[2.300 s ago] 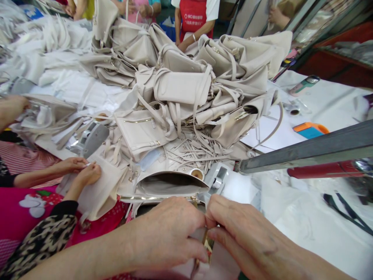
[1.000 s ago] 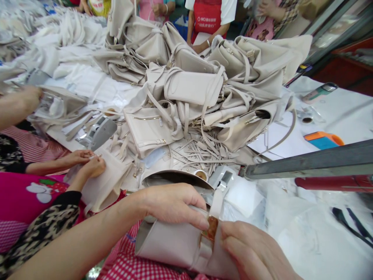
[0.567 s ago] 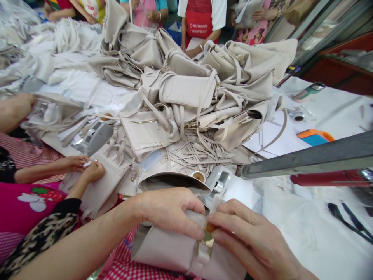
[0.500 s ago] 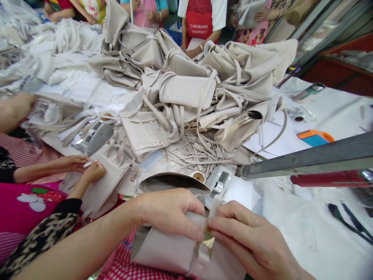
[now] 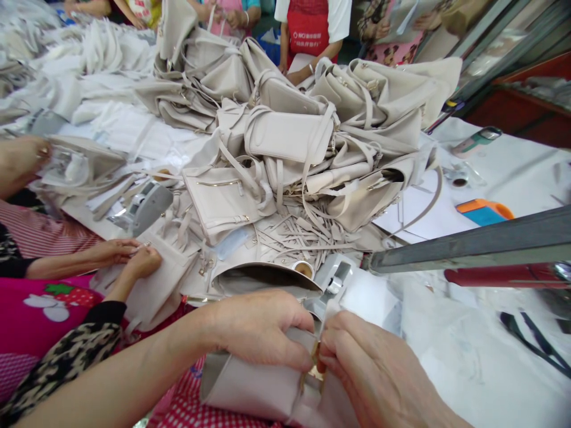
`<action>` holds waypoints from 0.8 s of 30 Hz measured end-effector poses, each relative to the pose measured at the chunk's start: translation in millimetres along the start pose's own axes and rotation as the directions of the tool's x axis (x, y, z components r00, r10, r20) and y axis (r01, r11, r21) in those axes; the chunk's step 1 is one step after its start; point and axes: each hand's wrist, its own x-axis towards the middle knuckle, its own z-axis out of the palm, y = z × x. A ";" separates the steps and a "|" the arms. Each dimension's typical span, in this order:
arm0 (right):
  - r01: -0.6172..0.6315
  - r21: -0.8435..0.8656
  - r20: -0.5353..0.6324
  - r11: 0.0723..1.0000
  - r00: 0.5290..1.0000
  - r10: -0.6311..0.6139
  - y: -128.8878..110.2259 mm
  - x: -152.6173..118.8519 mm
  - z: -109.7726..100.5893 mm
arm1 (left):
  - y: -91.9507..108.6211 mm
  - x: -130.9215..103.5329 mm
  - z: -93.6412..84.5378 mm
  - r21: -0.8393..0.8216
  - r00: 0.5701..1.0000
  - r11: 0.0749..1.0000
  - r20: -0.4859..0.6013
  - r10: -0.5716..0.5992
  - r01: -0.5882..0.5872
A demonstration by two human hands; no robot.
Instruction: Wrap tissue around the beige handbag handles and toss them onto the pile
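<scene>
A pale beige handbag (image 5: 254, 386) lies across my lap at the bottom centre, its surface facing up. My left hand (image 5: 265, 330) is closed on the bag's upper edge, thumb pressed beside a gold metal clasp (image 5: 316, 370). From the other side my right hand (image 5: 379, 362) pinches at the same clasp, against a light strap end that sticks up between the two hands. Its fingers cover most of the clasp, so the exact grip is hidden. Just beyond my hands another beige bag (image 5: 267, 279) stands with its mouth gaping.
A heap of beige handbags (image 5: 289, 134) fills the table's middle, with loose strap pieces (image 5: 298, 238) before it. A tape dispenser (image 5: 334, 279) stands close by. At right are a metal bar (image 5: 468, 238) and an orange-blue object (image 5: 484, 211). A co-worker's hands (image 5: 143, 261) handle a bag at left.
My right hand has turned and closed further over the clasp, hiding more of it and the strap below. My left hand stays nearly in place.
</scene>
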 end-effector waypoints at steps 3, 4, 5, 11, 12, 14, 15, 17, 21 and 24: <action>0.030 -0.009 -0.048 1.000 0.998 -0.030 1.2 -1.4 2.4 | -3.4 2.4 -0.8 -0.040 1.000 0.999 0.020 0.001 0.000; 0.038 -0.017 -0.062 0.999 0.997 -0.039 1.6 -1.6 2.4 | -4.4 3.0 -1.0 -0.052 1.000 0.999 0.028 0.001 0.001; 0.043 -0.028 -0.070 0.999 0.997 -0.045 2.1 -1.8 1.9 | -5.2 3.6 -1.1 -0.062 0.999 0.998 0.036 -0.001 0.003; 0.194 -0.127 -0.082 0.973 0.975 -0.205 5.5 -4.5 -2.2 | -8.7 6.4 -1.1 -0.073 0.998 0.997 0.062 -0.004 0.009; 0.227 -0.156 -0.080 0.961 0.967 -0.241 6.3 -5.5 -2.2 | -9.5 6.8 -1.0 -0.069 0.998 0.998 0.060 -0.001 0.005; 0.263 -0.195 -0.070 0.945 0.957 -0.281 8.2 -7.7 -1.9 | -11.1 7.1 -0.7 -0.065 0.998 0.998 0.054 0.013 -0.009; 0.270 -0.196 -0.069 0.943 0.955 -0.288 9.5 -8.8 -1.7 | -11.9 7.1 -0.5 -0.069 0.998 0.997 0.051 0.021 -0.018; 0.275 -0.151 -0.065 0.949 0.956 -0.287 12.9 -10.6 -1.2 | -13.1 6.5 -0.2 -0.096 0.998 0.995 0.053 0.027 -0.022; 0.187 0.071 -0.076 0.980 0.980 -0.182 20.1 -12.2 -1.0 | -13.6 4.9 -0.7 -0.150 0.998 0.989 0.058 0.024 -0.015; 0.093 0.188 -0.106 0.978 0.992 -0.074 20.5 -10.6 -3.2 | -13.2 4.7 -1.6 -0.139 0.998 0.990 0.055 0.031 -0.023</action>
